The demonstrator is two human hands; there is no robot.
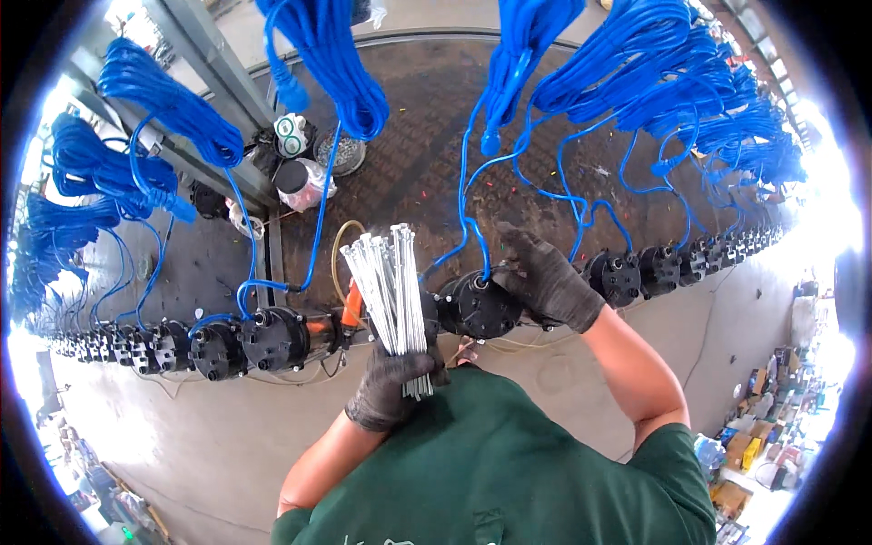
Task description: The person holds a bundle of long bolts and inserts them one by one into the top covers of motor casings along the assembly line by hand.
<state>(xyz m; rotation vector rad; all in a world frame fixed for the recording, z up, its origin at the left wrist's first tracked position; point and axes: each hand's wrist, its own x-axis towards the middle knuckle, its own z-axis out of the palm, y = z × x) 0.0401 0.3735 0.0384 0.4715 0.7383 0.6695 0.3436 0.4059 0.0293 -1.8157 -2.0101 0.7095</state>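
My left hand (pixel 396 386), in a dark glove, is closed round a bundle of long silver bolts (pixel 389 295). Their heads point up and away from me, and their tips stick out below the fist. My gloved right hand (pixel 552 280) is at the right side of a round black motor-like unit (pixel 481 307), its fingers apart and nothing visible in them. Whether the fingertips touch the unit, I cannot tell. A blue cable (pixel 466 195) runs from the top of this unit up to a hanging coil.
More black units (pixel 277 338) stand in a row on both sides. Coiled blue cables (pixel 627 54) hang above. An orange-handled tool (pixel 352 304) is left of the bolts. Behind, a tub of small parts (pixel 343 154) stands near a metal post (pixel 195 54).
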